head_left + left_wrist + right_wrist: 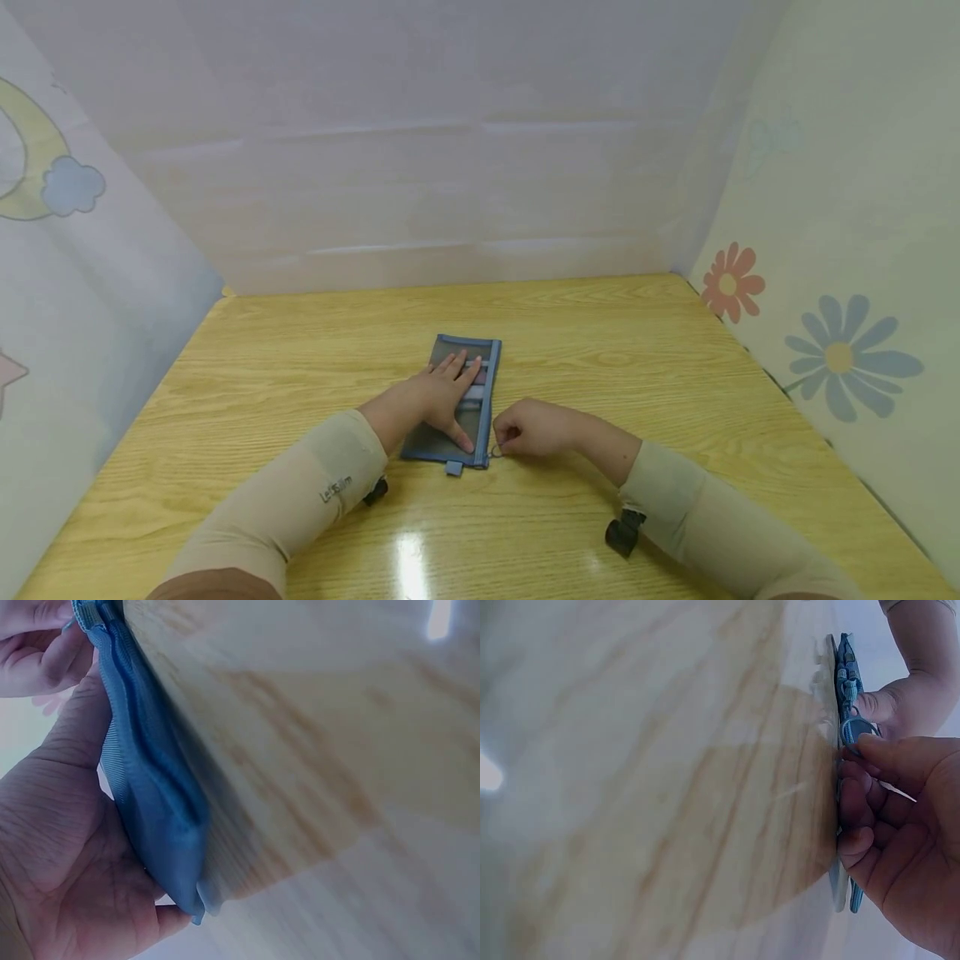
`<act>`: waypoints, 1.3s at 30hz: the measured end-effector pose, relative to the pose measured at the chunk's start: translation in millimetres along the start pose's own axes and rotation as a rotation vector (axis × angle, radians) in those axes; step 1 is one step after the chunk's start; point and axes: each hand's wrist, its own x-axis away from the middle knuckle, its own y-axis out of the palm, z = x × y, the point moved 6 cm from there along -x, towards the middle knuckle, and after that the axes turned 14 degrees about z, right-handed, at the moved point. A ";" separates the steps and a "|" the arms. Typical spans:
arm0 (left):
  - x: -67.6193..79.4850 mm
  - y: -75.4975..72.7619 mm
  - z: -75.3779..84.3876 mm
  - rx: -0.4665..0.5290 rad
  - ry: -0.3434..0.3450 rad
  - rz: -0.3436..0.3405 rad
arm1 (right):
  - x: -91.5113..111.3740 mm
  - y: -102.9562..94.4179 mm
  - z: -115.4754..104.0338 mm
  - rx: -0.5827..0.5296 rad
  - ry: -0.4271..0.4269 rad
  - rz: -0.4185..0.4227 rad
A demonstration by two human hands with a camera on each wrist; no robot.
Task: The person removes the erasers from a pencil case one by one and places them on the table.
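A blue-edged mesh zipper pouch (442,442) lies flat on the wooden table, with a few items showing through its mesh. Fingers spread, my left hand (435,393) presses down on top of it. Along the pouch's right edge runs the zipper (489,392). At the near end of that zipper my right hand (536,427) pinches the ring pull (847,735) between thumb and curled forefinger. A small fabric tab (454,468) sticks out from the near edge. In the left wrist view the pouch's blue side (154,780) stands beside my left palm.
The wooden table (300,358) stretches around the pouch. White sheets enclose it at the back (450,167) and both sides, with printed flowers (840,358) on the right. A black wrist camera (624,533) hangs beneath the right sleeve.
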 end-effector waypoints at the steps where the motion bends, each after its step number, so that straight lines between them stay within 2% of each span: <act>1: -0.4 0.1 0.1 0.002 0.000 -0.001 | -0.6 -0.3 0.3 -0.008 0.012 0.000; 9: -0.6 -0.5 1.3 0.010 -0.003 -0.008 | -5.0 2.4 8.7 -0.080 0.167 0.005; 14: -1.0 -0.8 1.7 0.004 0.002 0.005 | -5.8 4.0 10.8 -0.098 0.239 0.040; 25: -3.7 3.0 -1.0 -0.028 0.000 -0.004 | -6.4 3.9 10.9 -0.144 0.297 0.111; 32: -5.2 5.4 -1.3 -0.020 -0.004 -0.014 | -4.2 -0.6 9.5 -0.156 0.297 0.170; 35: -5.4 5.1 -1.7 -0.019 -0.006 -0.016 | -4.5 0.0 9.4 -0.166 0.296 0.156; 39: -5.4 5.0 -3.1 -0.021 -0.013 -0.013 | -5.2 3.3 9.1 -0.167 0.302 0.091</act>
